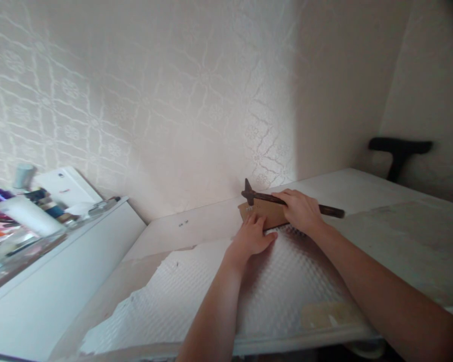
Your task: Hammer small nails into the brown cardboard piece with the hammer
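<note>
My right hand (pixel 301 210) is closed round the long dark handle of a small hammer-like tool (pixel 262 196), whose dark head lies at the far left end near the wall. My left hand (pixel 252 235) lies flat with fingers stretched out, pressing on a brown cardboard piece (pixel 272 213) beneath the tool. The cardboard rests at the far edge of a white bubble-textured sheet (pixel 196 291) spread over the white table (pixel 362 191).
A patterned wall stands right behind the table. At the left, a white shelf (pixel 68 236) holds a clear tray (pixel 7 251) with several tubes, pens and small containers. A dark chair armrest (pixel 399 147) shows at the far right. Small screws (pixel 183 222) lie near the wall.
</note>
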The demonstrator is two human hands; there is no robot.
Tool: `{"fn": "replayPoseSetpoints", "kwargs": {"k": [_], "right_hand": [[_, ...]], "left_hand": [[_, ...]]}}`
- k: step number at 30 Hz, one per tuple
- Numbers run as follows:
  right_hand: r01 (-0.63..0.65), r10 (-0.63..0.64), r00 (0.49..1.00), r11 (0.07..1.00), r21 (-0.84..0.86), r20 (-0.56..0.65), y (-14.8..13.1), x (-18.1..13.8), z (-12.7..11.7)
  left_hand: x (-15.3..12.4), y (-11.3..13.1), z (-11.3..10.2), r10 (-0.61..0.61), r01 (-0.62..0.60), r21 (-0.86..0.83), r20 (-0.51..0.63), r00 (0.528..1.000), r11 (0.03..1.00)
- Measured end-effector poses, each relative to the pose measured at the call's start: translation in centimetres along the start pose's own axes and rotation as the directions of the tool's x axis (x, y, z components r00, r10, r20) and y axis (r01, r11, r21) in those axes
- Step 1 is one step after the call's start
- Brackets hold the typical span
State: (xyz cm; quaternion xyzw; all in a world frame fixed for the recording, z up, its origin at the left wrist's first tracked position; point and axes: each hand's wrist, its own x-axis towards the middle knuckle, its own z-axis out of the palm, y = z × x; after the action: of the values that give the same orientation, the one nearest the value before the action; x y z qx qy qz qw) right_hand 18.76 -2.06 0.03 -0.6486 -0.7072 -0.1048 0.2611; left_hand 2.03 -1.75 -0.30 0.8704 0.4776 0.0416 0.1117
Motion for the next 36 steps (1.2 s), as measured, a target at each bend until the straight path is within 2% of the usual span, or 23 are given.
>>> {"fn": "replayPoseSetpoints", "kwargs": {"k": [36], "right_hand": [[0.006,-0.006,1.0,1.0,0.002,-0.019,0.01,-0.06,0.03]], "left_hand": [[-0.01,-0.07,0.1,0.019,-0.019,0.003,-0.011,1.0,1.0]]}}
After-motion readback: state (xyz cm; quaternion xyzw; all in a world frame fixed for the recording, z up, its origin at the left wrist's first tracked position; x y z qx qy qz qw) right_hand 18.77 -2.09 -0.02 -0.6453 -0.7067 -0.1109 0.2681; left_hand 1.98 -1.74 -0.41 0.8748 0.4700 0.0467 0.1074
